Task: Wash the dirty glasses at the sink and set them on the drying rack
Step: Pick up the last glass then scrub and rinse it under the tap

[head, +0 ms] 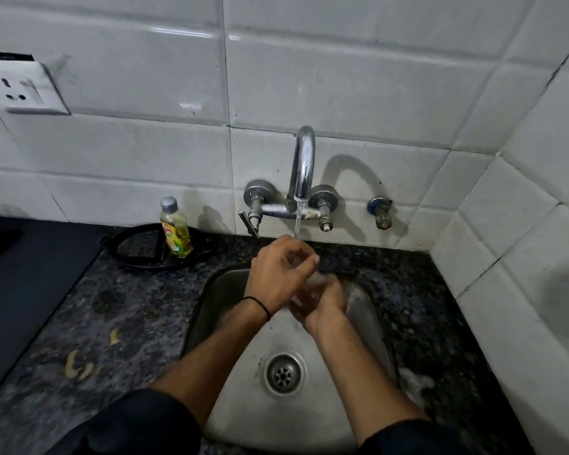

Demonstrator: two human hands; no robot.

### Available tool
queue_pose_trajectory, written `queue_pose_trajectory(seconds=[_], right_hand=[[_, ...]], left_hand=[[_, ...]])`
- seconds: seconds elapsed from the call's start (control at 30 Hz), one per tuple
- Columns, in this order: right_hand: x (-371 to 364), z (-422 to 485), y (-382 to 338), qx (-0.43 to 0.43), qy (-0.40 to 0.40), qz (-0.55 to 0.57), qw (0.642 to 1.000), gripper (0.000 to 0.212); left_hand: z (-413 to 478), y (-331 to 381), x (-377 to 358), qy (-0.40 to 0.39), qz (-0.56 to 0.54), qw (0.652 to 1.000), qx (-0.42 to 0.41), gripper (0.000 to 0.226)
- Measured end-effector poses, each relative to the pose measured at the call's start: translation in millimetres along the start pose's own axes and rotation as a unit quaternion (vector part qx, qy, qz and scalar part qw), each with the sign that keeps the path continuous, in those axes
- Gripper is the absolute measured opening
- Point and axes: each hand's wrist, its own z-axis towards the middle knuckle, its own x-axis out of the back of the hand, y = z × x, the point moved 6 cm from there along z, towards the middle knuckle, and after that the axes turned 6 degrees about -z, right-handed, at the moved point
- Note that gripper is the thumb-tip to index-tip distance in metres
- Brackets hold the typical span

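Note:
Over the steel sink (230, 418) both hands hold a clear glass (312, 289), tilted under the running tap (304, 165). My left hand (280, 274) is over the glass's upper end, fingers curled at its mouth, where the water stream (297, 224) lands. My right hand (326, 302) grips the lower part from the right. Most of the glass is hidden by the fingers and blurred. No drying rack is in view.
A bottle of yellow-green dish soap (175, 229) stands on a black ring-shaped stand (135, 244) at the back left of the speckled counter (119, 310). Food scraps (78, 366) lie on the counter's left. White tiled walls close the back and right. A wall socket (17, 88) is upper left.

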Motion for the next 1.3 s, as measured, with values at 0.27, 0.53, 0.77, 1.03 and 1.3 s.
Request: queue_pose_trajectory(seconds=[0.27, 0.53, 0.77, 1.03, 1.3], right_hand=[[1.4, -1.3, 30.7, -0.134, -0.022, -0.007, 0.991, 0.040], [-0.4, -1.3, 10.5, 0.131, 0.027, -0.246, 0.960, 0.053], [-18.1, -32.3, -12.8, 0.220, -0.073, -0.216, 0.948, 0.033], [-48.3, -63.9, -68.7, 0.383, -0.178, -0.587, 0.690, 0.043], [-57.7, -78.4, -66.9, 0.470, -0.103, -0.710, 0.514, 0.064]], left_hand=[[3.1, -17.7, -13.6, -0.050, -0.322, 0.933, 0.155, 0.013], [5.2, -67.9, -7.3, 0.177, -0.441, 0.746, 0.467, 0.011], [-23.2, -83.5, -13.1, 0.172, -0.617, 0.637, 0.429, 0.032], [-58.5, -71.7, 3.4, -0.155, -0.452, 0.803, 0.355, 0.055], [-51.0, -52.0, -5.1, -0.131, -0.311, 0.899, 0.280, 0.034]])
